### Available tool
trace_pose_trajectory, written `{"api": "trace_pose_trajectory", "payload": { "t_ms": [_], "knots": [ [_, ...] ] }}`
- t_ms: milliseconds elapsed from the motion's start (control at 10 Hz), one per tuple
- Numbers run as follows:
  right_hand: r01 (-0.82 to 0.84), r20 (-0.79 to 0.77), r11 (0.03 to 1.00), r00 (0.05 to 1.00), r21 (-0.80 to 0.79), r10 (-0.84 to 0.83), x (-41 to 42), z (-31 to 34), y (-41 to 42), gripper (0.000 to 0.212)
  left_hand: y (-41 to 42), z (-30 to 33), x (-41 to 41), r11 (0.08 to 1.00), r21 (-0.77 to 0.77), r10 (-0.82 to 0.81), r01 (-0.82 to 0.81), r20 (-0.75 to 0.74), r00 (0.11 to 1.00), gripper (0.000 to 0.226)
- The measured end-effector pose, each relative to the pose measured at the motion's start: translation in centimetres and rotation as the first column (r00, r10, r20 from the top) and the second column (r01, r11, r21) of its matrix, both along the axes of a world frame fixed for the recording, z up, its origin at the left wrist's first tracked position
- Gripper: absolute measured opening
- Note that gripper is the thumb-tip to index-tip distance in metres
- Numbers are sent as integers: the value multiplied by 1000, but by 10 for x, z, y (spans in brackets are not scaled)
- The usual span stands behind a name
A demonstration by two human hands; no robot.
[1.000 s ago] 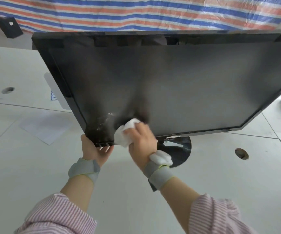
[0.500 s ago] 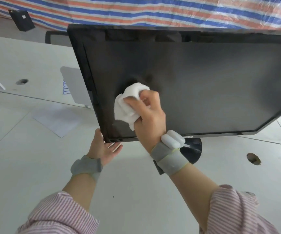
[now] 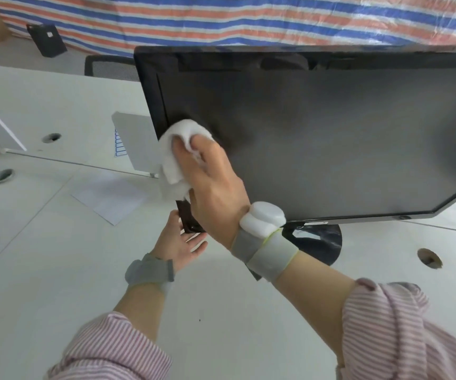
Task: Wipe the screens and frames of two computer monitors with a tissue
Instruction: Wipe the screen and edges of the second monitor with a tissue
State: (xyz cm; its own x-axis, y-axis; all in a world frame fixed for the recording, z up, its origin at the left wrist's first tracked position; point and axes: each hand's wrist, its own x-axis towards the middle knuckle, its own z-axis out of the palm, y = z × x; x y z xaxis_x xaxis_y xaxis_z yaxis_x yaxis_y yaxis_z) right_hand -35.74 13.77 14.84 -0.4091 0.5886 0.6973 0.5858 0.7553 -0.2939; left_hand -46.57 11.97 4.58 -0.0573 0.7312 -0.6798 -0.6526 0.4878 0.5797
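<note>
The monitor (image 3: 317, 133) stands tilted on its round base on the white tabletop (image 3: 57, 270). The right hand (image 3: 216, 187) grasps a wadded tissue (image 3: 179, 149), fingers (image 3: 179, 145) curled over it, pressing it to the screen's left edge and frame. The left hand (image 3: 179, 242), fingers relaxed and spread, props the lower left corner from beneath. The tissue looks soft and likely to tear or shed, so bunching suits it. The panel seems stiff but top-heavy and easily marked; steadying by the frame looks wise.
</note>
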Motion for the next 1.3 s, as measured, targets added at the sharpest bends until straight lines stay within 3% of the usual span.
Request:
{"api": "trace_pose_trajectory", "payload": {
  "t_ms": [100, 200, 300, 400, 500, 600, 800, 1000, 1200, 1300],
  "knots": [
    [28, 137, 995, 990, -91, -15, -4, -35, -1, 47, -2, 0, -7, 993, 68, -97, 99, -40, 994, 30],
    [8, 366, 989, 929, -150, 49, 21, -96, -15, 41, 0, 1, -11, 988, 33, -148, 152, -106, 983, 21],
    [15, 312, 989, 950, -146, 32, 43, -102, -18, 38, -2, 0, -14, 977, -25, -211, 210, -164, 964, 25],
    [-122, 186, 984, 972, -130, 145, 32, -70, -19, 41, -3, -1, -17, 979, -16, -204, 204, -128, 971, 26],
    [-143, 96, 988, 984, -52, 147, 7, -33, -10, 42, -6, 1, -19, 987, 12, -160, 161, -62, 985, 23],
    [-107, 100, 994, 989, -14, 108, 0, -40, -5, 38, -7, 2, -17, 990, 19, -137, 138, -60, 989, 20],
    [-135, 190, 978, 968, -157, 164, 19, -110, -10, 42, -9, 3, -1, 996, 39, -73, 77, -82, 994, 21],
    [-190, 240, 970, 945, -152, 223, 29, -119, 2, 37, -5, 1, 4, 999, 39, -25, 30, -135, 991, 29],
    [-38, 129, 949, 988, -312, 82, 112, -123, 9, 46, 0, -1, 18, 994, 7, 109, -109, -175, 979, 28],
    [169, 131, 933, 982, -317, -134, 186, -116, 15, 43, 1, 0, 27, 984, 20, 177, -176, -169, 970, 30]
  ]
}}
